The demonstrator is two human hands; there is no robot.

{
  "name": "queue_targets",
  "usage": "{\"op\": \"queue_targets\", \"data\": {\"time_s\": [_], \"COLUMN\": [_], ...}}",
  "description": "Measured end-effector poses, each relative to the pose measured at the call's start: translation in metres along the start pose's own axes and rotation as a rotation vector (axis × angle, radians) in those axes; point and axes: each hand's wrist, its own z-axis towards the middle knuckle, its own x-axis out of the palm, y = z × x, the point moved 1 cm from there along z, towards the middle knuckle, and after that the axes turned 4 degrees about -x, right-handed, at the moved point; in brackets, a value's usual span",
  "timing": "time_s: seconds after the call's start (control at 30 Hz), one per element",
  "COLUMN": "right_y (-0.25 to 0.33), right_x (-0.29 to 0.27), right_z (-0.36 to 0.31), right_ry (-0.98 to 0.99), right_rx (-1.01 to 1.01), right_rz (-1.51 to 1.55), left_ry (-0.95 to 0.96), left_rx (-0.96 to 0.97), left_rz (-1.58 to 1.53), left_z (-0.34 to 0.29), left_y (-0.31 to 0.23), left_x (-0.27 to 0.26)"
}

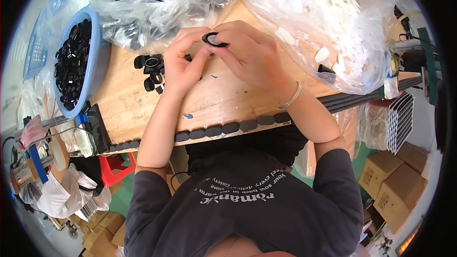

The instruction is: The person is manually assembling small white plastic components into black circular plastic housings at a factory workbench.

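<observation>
Over the wooden table my hands meet at a small black oval cap (pixel 213 40) with a pale inside. My right hand (pixel 252 54) pinches it between thumb and bent fingers. My left hand (pixel 184 62) is closed against its other side, thumb and fingertips on the piece; part of the grip is hidden. A dark bit shows inside the curl of my left hand, too covered to name. Several loose black caps (pixel 153 63) lie on the table just left of my left wrist.
A blue basin (pixel 101 62) full of black pieces stands at left. Far off is a plastic bag (pixel 143 16) of black and white pieces. A clear bag (pixel 352 52) of white pieces lies at right. Dark oval pads (pixel 231 128) line the table's near edge.
</observation>
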Motion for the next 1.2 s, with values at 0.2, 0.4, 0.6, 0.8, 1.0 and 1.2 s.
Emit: {"op": "queue_targets", "data": {"time_s": [0.2,0.4,0.6,0.8,1.0,1.2], "right_y": [0.005,0.009,0.017,0.031,0.003,-0.05], "right_x": [0.003,0.009,0.009,-0.002,-0.081,-0.204], "right_z": [-0.001,-0.006,-0.004,-0.008,-0.029,-0.073], "right_ry": [0.003,0.003,0.02,0.136,0.125,0.256], "right_rx": [-0.012,0.066,0.041,0.201,0.429,0.81], "right_rz": [-0.047,0.075,-0.054,0.056,-0.249,-1.113], "left_ry": [-0.243,-0.297,-0.311,-0.295,-0.218,-0.267], "left_rx": [0.394,0.475,0.554,0.565,0.274,0.065], "left_rz": [0.493,0.529,0.589,0.634,0.455,-0.067], "left_z": [-0.001,0.0,0.002,0.001,-0.009,-0.008], "left_y": [-0.019,-0.019,-0.019,-0.019,-0.02,-0.023], "left_x": [0.003,0.002,0.003,0.004,0.003,0.006]}}
